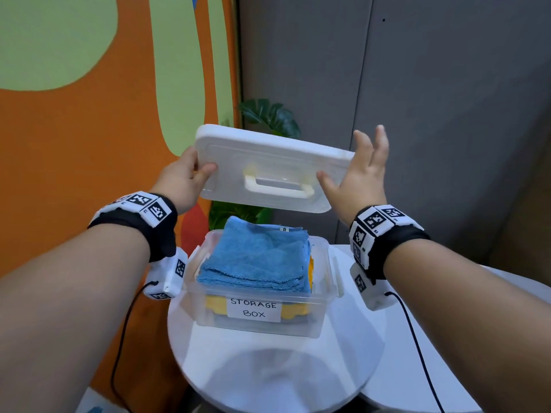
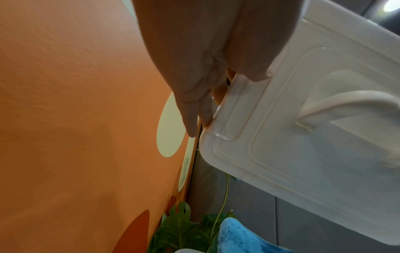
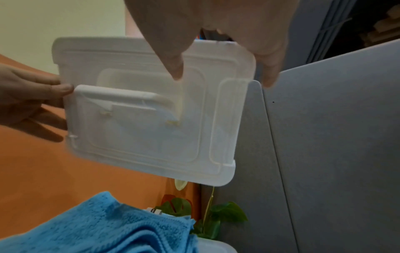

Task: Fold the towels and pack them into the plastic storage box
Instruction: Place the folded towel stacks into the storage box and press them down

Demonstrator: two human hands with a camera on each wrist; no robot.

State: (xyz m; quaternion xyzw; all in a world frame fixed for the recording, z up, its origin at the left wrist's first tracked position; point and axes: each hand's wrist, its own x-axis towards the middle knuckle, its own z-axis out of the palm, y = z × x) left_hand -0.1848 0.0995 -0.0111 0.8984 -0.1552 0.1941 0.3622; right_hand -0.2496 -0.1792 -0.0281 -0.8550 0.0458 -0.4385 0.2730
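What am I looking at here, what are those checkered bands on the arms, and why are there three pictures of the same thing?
There is no machine here: a person works with bare hands. The black wristbands with checkered markers carry small cameras. The big picture comes from a camera worn on the head. The other two look along each wrist toward the fingers. On the round white table stands a clear plastic storage box, packed with a folded blue terry towel over a yellow cloth. The left hand grips one end of the white translucent plastic lid, which is in the air above the box. The right hand, fingers straight, steadies the other end.
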